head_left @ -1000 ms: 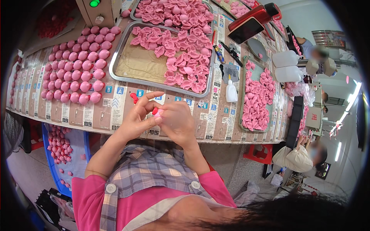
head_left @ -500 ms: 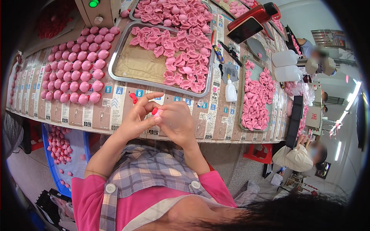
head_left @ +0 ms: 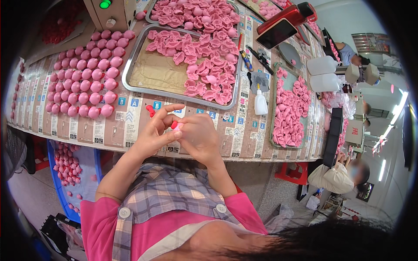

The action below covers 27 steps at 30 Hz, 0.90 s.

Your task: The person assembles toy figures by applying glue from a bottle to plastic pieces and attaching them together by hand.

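My left hand (head_left: 150,134) and my right hand (head_left: 201,138) meet over the table's near edge. Between their fingertips is a small pink piece with a red part (head_left: 175,125), largely covered by the fingers. My right hand closes round it. My left thumb and a finger press at its side while the left forefinger stays raised. Just beyond my left hand lies a loose red piece (head_left: 150,110). Rows of round pink pieces with red bits (head_left: 85,86) stand at the left. Ahead, a metal tray (head_left: 152,82) carries hollow pink shells and a few round ones.
A white squeeze bottle (head_left: 261,103) stands right of the tray, near a screwdriver (head_left: 246,61). Further right is a green-rimmed tray (head_left: 276,140) of pink shells. A red thermos (head_left: 285,16) and two white jugs (head_left: 324,81) are beyond. A blue bin (head_left: 89,182) sits below left.
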{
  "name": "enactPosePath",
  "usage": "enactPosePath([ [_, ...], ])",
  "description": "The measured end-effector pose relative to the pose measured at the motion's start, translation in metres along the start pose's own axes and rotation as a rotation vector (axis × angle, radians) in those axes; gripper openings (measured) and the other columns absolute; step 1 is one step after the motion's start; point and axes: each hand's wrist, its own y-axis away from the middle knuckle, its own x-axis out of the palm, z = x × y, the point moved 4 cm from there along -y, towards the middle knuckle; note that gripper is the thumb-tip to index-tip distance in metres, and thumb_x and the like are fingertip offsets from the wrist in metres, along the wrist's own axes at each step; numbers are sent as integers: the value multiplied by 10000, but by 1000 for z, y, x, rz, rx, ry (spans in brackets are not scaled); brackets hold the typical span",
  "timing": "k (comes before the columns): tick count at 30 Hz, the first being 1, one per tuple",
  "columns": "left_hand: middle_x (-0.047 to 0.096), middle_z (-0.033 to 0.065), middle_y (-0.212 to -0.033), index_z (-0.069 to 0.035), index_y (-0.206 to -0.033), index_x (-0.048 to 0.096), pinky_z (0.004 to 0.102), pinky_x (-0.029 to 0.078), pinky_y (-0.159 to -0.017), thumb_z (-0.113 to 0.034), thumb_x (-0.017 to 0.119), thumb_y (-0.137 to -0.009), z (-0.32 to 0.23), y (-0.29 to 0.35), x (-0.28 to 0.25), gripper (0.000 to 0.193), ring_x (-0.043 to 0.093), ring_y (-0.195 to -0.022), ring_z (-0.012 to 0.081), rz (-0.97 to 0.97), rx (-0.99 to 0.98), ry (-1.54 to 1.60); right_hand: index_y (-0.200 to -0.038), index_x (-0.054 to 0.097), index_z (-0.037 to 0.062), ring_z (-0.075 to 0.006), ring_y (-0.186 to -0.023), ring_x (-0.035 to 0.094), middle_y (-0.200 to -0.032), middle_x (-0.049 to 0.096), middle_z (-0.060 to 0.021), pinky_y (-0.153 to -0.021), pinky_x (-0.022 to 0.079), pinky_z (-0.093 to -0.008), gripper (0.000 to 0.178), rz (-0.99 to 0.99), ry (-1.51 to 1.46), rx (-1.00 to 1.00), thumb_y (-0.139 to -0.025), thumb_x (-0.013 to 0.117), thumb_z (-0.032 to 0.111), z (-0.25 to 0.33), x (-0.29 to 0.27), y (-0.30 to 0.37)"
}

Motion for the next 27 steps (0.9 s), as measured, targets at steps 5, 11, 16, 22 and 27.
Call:
enactPosePath([
  [5, 520, 38, -922, -44, -1235, 299, 229, 395, -743, -104, 601, -772, 1, 0, 0, 556, 490, -861, 94, 3, 7, 0, -901, 561, 101, -240, -834, 490, -928, 546, -41, -714, 400, -333, 366, -4, -8, 9, -563, 656, -4, 0, 0, 0],
  [11, 519, 35, -917, -42, -1233, 300, 233, 394, -746, -98, 600, -771, 1, 0, 0, 554, 490, -858, 94, 5, 8, 5, -900, 561, 101, -241, -835, 490, -931, 544, -42, -718, 399, -334, 365, 6, 1, 10, -563, 656, -3, 0, 1, 1],
  [16, 520, 33, -911, -42, -1232, 303, 231, 394, -744, -95, 600, -770, 1, 1, 0, 552, 490, -854, 92, 0, 2, 9, -897, 563, 97, -241, -840, 489, -934, 544, -43, -725, 395, -338, 355, 4, -12, 19, -567, 657, 5, 0, 0, 2],
  [22, 521, 33, -907, -41, -1229, 305, 228, 394, -742, -95, 604, -766, 2, 1, 0, 554, 490, -853, 91, 0, 2, -1, -899, 565, 98, -239, -840, 488, -937, 547, -42, -734, 395, -341, 356, 5, -17, 25, -568, 654, 2, 0, 1, 3],
  [27, 520, 32, -899, -34, -1221, 311, 233, 396, -745, -98, 613, -759, 1, 2, 0, 556, 492, -852, 94, -2, 8, 12, -881, 583, 99, -238, -842, 488, -933, 556, -45, -744, 384, -341, 312, 1, -48, 52, -589, 656, 16, 0, 2, 4],
])
